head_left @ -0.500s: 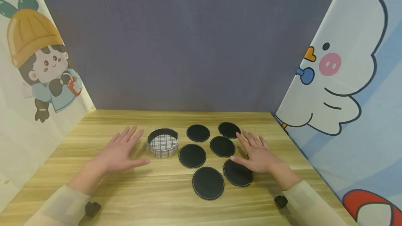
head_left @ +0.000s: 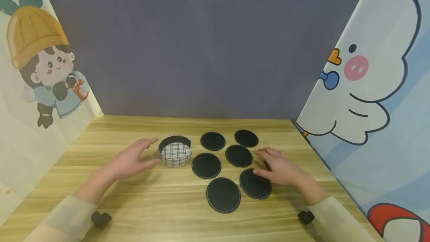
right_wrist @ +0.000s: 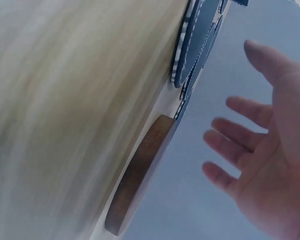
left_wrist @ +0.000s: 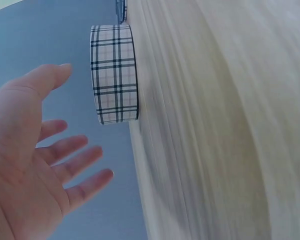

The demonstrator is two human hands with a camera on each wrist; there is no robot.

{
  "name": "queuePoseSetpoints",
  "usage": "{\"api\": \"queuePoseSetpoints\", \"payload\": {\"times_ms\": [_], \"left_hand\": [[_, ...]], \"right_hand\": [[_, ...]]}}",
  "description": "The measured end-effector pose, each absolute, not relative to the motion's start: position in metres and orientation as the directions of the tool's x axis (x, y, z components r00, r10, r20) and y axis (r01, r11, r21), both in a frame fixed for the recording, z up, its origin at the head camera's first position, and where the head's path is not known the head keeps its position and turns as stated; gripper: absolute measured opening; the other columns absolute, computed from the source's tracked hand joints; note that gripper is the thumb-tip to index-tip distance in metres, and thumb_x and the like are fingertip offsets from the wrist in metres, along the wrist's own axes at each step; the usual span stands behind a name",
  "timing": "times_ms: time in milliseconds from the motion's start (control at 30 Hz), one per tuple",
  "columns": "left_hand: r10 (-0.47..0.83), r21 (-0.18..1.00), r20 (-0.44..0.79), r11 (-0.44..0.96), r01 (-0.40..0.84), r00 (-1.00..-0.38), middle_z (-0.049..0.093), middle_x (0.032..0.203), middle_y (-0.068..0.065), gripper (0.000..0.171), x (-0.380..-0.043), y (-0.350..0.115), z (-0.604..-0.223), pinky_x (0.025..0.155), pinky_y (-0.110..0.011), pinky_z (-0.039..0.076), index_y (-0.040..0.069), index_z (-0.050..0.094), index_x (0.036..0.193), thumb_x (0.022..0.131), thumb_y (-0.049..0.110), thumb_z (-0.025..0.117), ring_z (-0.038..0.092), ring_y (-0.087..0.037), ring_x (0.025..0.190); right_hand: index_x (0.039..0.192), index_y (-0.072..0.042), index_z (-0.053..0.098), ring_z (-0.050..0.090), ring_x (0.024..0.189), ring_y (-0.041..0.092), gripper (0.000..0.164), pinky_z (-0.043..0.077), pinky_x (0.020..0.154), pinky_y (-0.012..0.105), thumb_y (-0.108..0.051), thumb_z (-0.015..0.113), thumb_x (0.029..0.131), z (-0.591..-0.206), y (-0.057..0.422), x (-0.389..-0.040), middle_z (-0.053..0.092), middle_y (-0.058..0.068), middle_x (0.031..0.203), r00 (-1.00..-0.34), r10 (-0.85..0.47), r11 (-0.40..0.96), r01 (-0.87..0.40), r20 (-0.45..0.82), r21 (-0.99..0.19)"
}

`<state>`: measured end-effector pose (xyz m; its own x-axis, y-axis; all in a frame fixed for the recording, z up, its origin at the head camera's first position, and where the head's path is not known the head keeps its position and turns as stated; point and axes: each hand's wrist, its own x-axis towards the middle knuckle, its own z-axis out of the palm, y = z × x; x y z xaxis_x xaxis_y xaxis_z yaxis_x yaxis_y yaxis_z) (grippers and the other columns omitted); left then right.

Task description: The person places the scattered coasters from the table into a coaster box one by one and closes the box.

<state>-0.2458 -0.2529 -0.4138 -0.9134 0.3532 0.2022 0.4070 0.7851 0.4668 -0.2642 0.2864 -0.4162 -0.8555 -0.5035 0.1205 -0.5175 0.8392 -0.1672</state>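
1. The table (head_left: 151, 212) fills the lower part of the head frame; behind it, across the top, stands the back panel (head_left: 195, 47).
2. The left panel (head_left: 15, 141) rises along the left edge, the right panel (head_left: 403, 160) along the right edge.
3. On the table, left of centre, sits the holder (head_left: 174, 160), with the left hand (head_left: 129, 161) just beside it, on its left.
4. Six discs (head_left: 206, 166) lie right of the holder in two staggered columns of three, the right hand (head_left: 280, 167) at their right.

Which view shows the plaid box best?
The head view: it shows the plaid box from above, inside and wall together. Left wrist: only its outer wall, closer, side-on. Right wrist: nothing clearly identifiable as it.
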Motion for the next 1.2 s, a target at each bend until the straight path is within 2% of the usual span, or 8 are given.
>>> {"api": "queuePoseSetpoints", "payload": {"times_ms": [100, 167, 267, 333, 500, 767, 967, 1200], "left_hand": [[0.361, 0.495, 0.203, 0.765, 0.413, -0.91, 0.052, 0.162, -0.027, 0.085, -0.248, -0.25, -0.411, 0.112, -0.069, 0.053, 0.004, 0.044, 0.165, 0.102, 0.048, 0.078, 0.059, -0.051, 0.14], [0.366, 0.508, 0.2, 0.755, 0.415, -0.909, 0.051, 0.163, -0.027, 0.085, -0.25, -0.249, -0.41, 0.111, -0.068, 0.055, 0.003, 0.043, 0.166, 0.102, 0.047, 0.079, 0.06, -0.051, 0.139], [0.364, 0.533, 0.178, 0.745, 0.401, -0.914, 0.049, 0.164, -0.028, 0.089, -0.253, -0.248, -0.411, 0.109, -0.067, 0.056, 0.002, 0.04, 0.167, 0.101, 0.047, 0.08, 0.059, -0.051, 0.139], [0.359, 0.555, 0.158, 0.739, 0.383, -0.92, 0.046, 0.166, -0.028, 0.092, -0.256, -0.248, -0.413, 0.109, -0.066, 0.057, 0.002, 0.038, 0.168, 0.1, 0.048, 0.08, 0.059, -0.05, 0.14], [0.365, 0.621, 0.115, 0.7, 0.354, -0.924, 0.044, 0.166, -0.031, 0.1, -0.268, -0.25, -0.421, 0.109, -0.064, 0.058, 0.0, 0.034, 0.169, 0.097, 0.048, 0.084, 0.062, -0.049, 0.137], [0.403, 0.715, 0.032, 0.63, 0.302, -0.915, 0.041, 0.162, -0.037, 0.112, -0.287, -0.247, -0.431, 0.11, -0.06, 0.058, -0.002, 0.024, 0.172, 0.093, 0.044, 0.089, 0.072, -0.041, 0.128], [0.385, 0.718, -0.015, 0.646, 0.258, -0.923, 0.037, 0.162, -0.034, 0.118, -0.295, -0.242, -0.434, 0.106, -0.056, 0.061, 0.005, 0.021, 0.174, 0.09, 0.05, 0.09, 0.074, -0.027, 0.117], [0.353, 0.692, -0.028, 0.682, 0.237, -0.935, 0.039, 0.159, -0.032, 0.118, -0.303, -0.238, -0.438, 0.103, -0.052, 0.062, 0.009, 0.02, 0.175, 0.091, 0.057, 0.087, 0.069, -0.034, 0.121]], "right_hand": [[0.151, -0.007, 0.063, 0.064, 0.135, 0.04, 0.063, 0.049, 0.115, 0.067, -0.051, 0.071, 0.106, -0.414, 0.29, -0.265, 0.065, 0.016, 0.15, -0.838, -0.536, 0.818, -0.546, 0.106, -0.18], [0.148, -0.008, 0.065, 0.069, 0.121, 0.031, 0.06, 0.057, 0.106, 0.056, -0.05, 0.071, 0.106, -0.412, 0.293, -0.265, 0.069, 0.011, 0.141, -0.83, -0.551, 0.805, -0.556, 0.086, -0.207], [0.146, -0.009, 0.066, 0.068, 0.106, 0.021, 0.059, 0.06, 0.093, 0.045, -0.05, 0.073, 0.105, -0.409, 0.296, -0.264, 0.07, 0.006, 0.132, -0.817, -0.573, 0.783, -0.568, 0.065, -0.254], [0.144, -0.01, 0.068, 0.067, 0.104, 0.019, 0.058, 0.059, 0.089, 0.04, -0.051, 0.075, 0.104, -0.408, 0.299, -0.263, 0.071, 0.004, 0.126, -0.804, -0.592, 0.762, -0.582, 0.057, -0.284], [0.142, -0.009, 0.069, 0.07, 0.114, 0.026, 0.062, 0.06, 0.092, 0.038, -0.05, 0.083, 0.097, -0.41, 0.302, -0.258, 0.07, 0.006, 0.129, -0.784, -0.62, 0.719, -0.581, 0.027, -0.38], [0.148, -0.014, 0.065, 0.059, 0.139, 0.033, 0.074, 0.054, 0.113, 0.052, -0.054, 0.088, 0.091, -0.419, 0.302, -0.248, 0.065, 0.004, 0.149, -0.775, -0.631, 0.712, -0.575, -0.01, -0.403], [0.152, -0.013, 0.062, 0.053, 0.144, 0.043, 0.079, 0.052, 0.112, 0.061, -0.053, 0.089, 0.089, -0.424, 0.297, -0.245, 0.061, 0.008, 0.153, -0.771, -0.635, 0.714, -0.565, -0.043, -0.414], [0.157, -0.016, 0.059, 0.047, 0.15, 0.049, 0.086, 0.047, 0.114, 0.069, -0.055, 0.09, 0.087, -0.427, 0.296, -0.246, 0.057, 0.011, 0.158, -0.778, -0.621, 0.738, -0.54, -0.094, -0.405]]}}
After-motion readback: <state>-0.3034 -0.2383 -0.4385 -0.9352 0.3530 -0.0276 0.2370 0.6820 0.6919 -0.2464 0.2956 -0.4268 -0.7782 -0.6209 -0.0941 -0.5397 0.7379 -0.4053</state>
